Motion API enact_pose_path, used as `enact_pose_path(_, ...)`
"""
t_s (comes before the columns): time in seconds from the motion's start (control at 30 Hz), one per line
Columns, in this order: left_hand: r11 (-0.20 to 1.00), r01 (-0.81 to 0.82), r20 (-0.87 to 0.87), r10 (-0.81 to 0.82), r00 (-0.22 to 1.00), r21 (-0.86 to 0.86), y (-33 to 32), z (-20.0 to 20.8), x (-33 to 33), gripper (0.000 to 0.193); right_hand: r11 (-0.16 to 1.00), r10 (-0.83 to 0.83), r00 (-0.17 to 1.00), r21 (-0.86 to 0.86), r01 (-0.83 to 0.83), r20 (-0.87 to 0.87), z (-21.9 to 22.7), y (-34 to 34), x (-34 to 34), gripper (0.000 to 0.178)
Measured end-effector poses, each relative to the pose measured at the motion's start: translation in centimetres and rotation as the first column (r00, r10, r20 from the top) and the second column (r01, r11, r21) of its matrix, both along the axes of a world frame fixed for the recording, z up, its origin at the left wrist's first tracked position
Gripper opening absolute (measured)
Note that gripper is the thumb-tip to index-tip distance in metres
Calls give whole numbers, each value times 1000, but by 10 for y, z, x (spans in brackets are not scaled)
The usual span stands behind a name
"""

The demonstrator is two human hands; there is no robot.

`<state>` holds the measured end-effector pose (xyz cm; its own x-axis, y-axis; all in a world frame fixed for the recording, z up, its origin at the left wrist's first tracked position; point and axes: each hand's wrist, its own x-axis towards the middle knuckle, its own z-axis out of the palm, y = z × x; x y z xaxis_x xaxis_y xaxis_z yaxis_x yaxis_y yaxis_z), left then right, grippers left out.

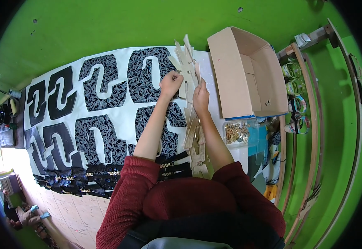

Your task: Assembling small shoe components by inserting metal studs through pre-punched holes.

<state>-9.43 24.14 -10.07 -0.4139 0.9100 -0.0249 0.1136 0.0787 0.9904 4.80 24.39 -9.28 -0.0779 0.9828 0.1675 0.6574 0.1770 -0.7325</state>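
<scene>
A long row of overlapping beige strap pieces [192, 120] with small metal fittings runs up the table in front of me. My left hand [171, 85] is closed at the left edge of the row's far part, its fingertips pinched on a beige strap. Just to the right, my right hand [201, 98] is closed around the right edge of the same row, with its thumb and fingers pointing away from me. Exactly what lies between the left fingertips is too small to make out.
Black patterned cut-out pieces [90, 66] lie on a white sheet [123, 79] at left. Nearer are black straps with gold fittings [102, 173]. An open cardboard box [233, 79] stands at right, beside a clear tray of gold fittings [236, 132]. A wooden rack [307, 83] holds tape rolls. Another person [21, 213] is at far left.
</scene>
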Motion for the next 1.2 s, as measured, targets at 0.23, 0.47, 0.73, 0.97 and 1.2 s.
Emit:
enact_pose_path(0.23,991,61,346,-98,933,115,-37,21,-32,11,999,54,999,-3,-54,1,0,-2,-2,39)
enact_pose_path(0.47,999,-15,-111,11,994,-36,-46,33,-25,41,1000,-14,998,-15,13,-68,1,-5,-4,36)
enact_pose_path(0.73,941,-336,-779,192,597,-26,-33,49,37,38,995,-46,998,84,49,-36,-14,2,-2,34)
enact_pose_path(0.97,993,-82,-861,-32,508,-85,21,20,48,17,999,-10,991,39,15,-134,-6,-5,-12,34)
enact_pose_path(1.2,995,19,-844,-93,528,-98,35,18,43,13,986,13,994,169,6,-112,-14,-2,-5,35)
